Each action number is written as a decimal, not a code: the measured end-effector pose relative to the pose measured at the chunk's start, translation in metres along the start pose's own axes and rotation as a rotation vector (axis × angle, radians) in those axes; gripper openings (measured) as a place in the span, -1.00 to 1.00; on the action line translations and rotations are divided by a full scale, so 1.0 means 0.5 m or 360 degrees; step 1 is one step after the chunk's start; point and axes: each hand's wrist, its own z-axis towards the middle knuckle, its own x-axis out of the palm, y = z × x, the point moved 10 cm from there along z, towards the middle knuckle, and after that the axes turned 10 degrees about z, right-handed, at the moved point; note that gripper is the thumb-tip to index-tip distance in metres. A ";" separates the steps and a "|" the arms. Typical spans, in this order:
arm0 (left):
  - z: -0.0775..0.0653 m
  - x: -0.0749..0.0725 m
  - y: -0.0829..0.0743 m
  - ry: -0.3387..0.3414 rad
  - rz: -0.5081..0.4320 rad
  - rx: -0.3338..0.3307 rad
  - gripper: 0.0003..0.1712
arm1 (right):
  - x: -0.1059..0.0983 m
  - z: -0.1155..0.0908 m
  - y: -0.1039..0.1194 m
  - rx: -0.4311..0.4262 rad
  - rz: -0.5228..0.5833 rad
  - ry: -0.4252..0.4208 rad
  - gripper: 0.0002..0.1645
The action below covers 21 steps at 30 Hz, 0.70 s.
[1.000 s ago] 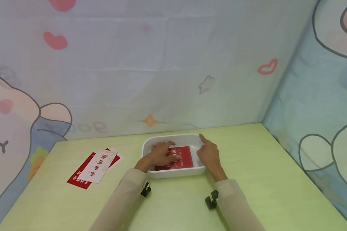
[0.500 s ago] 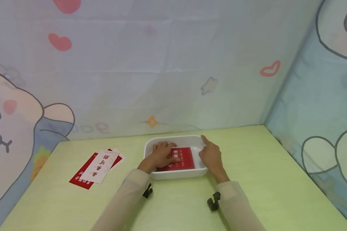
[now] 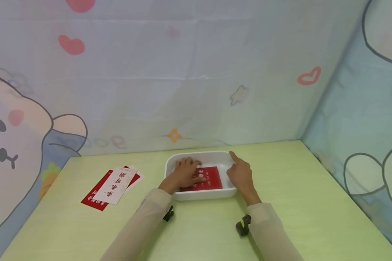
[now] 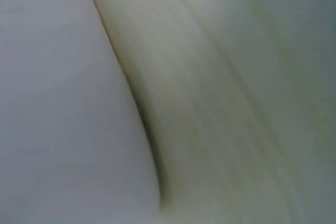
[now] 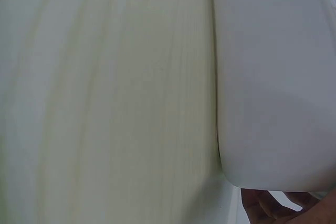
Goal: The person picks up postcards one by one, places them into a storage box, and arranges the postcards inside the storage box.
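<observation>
In the head view, a white plastic tray point(image 3: 204, 195) stands near the back of the table. Red cards point(image 3: 213, 178) with white lettering lie inside it. My left hand point(image 3: 183, 174) reaches over the tray's left end and rests on the cards, thumb stretched across them and fingers toward the far wall. At the tray's right end my right hand point(image 3: 240, 174) grips the rim, its index finger extended along the far corner. The right wrist view catches its fingers point(image 5: 268, 205) at the end of the tray wall point(image 5: 278, 87). Only the tray wall point(image 4: 68, 103) and tabletop show in the left wrist view.
Left of the tray, a white card point(image 3: 115, 185) with red lettering overlaps a red card point(image 3: 93, 203) and another pale card point(image 3: 138, 180) on the light green table point(image 3: 202, 232). Behind hangs a cartoon-printed cloth point(image 3: 143, 90), with another cloth side at the right.
The whole scene shifts slightly rightward in the head view. Both hands keep nearly the same places on the tray and cards.
</observation>
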 end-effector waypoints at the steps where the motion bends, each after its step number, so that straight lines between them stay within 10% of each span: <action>1: 0.001 0.001 0.002 0.0008 0.0012 -0.0004 -0.29 | -0.001 0.001 0.001 -0.0005 0.0004 -0.0002 -0.29; 21: -0.004 -0.009 0.002 -0.0070 -0.0071 0.0017 -0.44 | 0.003 -0.004 -0.003 0.0054 0.0016 0.0015 -0.32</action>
